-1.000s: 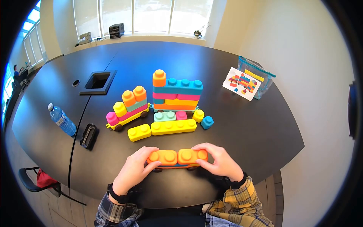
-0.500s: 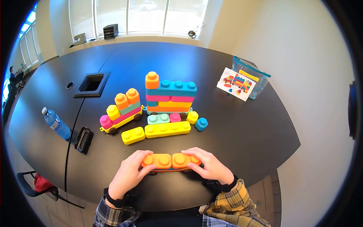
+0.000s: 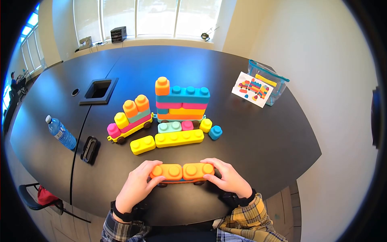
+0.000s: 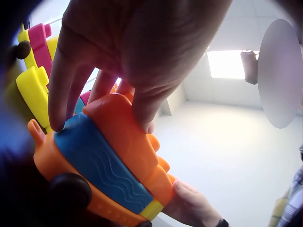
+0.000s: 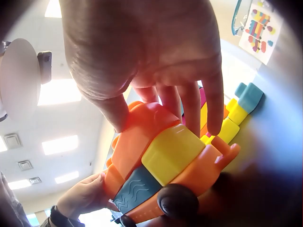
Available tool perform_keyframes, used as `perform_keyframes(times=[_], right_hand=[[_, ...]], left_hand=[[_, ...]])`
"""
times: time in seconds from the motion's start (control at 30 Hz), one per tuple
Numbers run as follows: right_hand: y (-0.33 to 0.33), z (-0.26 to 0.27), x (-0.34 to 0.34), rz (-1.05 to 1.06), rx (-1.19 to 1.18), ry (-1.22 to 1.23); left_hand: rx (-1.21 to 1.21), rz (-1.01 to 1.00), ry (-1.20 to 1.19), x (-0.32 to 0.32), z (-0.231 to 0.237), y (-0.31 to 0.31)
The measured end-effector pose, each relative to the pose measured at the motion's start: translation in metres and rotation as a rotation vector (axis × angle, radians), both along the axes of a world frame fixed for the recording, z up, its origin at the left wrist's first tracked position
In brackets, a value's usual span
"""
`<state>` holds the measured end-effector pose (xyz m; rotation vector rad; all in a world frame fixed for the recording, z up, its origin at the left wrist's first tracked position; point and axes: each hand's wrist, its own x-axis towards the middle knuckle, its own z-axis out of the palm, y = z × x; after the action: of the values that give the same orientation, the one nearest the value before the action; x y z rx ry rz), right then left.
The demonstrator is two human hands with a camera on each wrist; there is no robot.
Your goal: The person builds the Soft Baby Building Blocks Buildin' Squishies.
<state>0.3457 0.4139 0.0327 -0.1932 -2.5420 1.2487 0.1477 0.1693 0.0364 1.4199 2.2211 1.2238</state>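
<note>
Near the table's front edge stands an orange toy wagon with dark wheels. Its middle layer is a wavy-marked blue block and a yellow block. Two orange blocks lie end to end on top. My left hand grips the left orange block at its outer end, thumb on the near side and fingers on the far side. Likewise, my right hand holds the outer end of the right orange block between thumb and fingers. The hands hide both ends of the wagon in the head view.
Beyond the hands lie a long yellow block, a short yellow block and a blue block. Two built wagons stand behind. A water bottle and black case are left; a picture card leans on a clear bag.
The head view has shifted, so the scene sits slightly further left. My right hand has slid a little outward along its orange block, showing more of its top. Both hands keep their hold.
</note>
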Motion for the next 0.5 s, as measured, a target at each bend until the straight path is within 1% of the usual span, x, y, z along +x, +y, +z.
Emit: perform_keyframes(times=[0.17, 0.23, 0.27, 0.33, 0.47, 0.5], right_hand=[[0.000, -0.006, -0.001, 0.011, -0.006, 0.025], [-0.001, -0.005, -0.001, -0.006, 0.013, 0.006], [-0.001, -0.004, -0.001, -0.004, 0.012, 0.008], [-0.003, -0.003, -0.001, -0.017, 0.073, -0.011], [-0.002, -0.004, -0.002, -0.003, 0.087, 0.009], [-0.003, -0.003, -0.002, -0.003, 0.084, 0.010]], left_hand=[[0.001, 0.008, -0.006, 0.001, 0.002, -0.001], [-0.052, -0.003, -0.076, 0.000, 0.008, -0.002], [-0.053, 0.000, -0.075, -0.005, 0.010, -0.002], [-0.053, -0.107, 0.054, -0.023, 0.016, -0.008], [-0.023, 0.132, 0.148, -0.075, 0.003, -0.006], [-0.023, 0.134, 0.150, -0.085, -0.005, -0.005]])
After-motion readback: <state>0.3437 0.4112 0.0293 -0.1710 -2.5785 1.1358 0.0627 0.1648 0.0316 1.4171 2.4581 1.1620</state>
